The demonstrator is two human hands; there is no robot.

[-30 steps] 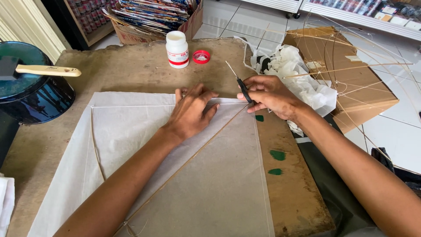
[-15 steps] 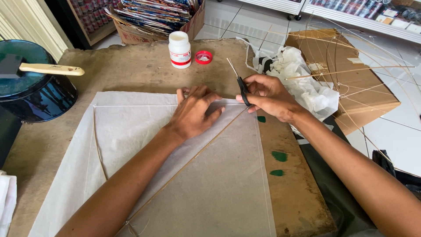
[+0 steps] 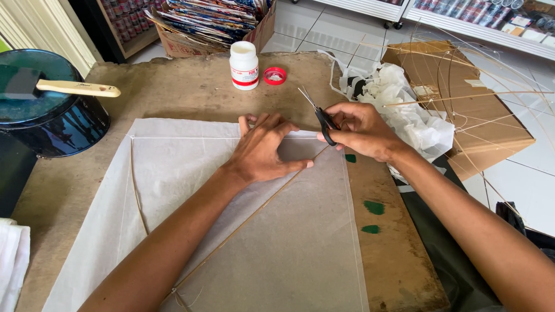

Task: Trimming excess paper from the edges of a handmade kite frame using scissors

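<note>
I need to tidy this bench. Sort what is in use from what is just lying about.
In use:
left hand pressing the thin white paper sheet
right hand holding the black-handled scissors
thin bamboo stick on the sheet

Lying about:
white plastic glue bottle
red round cap
wooden-handled foam brush
crumpled white paper scraps

Bright even daylight, soft faint shadows, mild glare on floor tiles at upper right, sharp focus, slight wide-angle bending at edges
</note>
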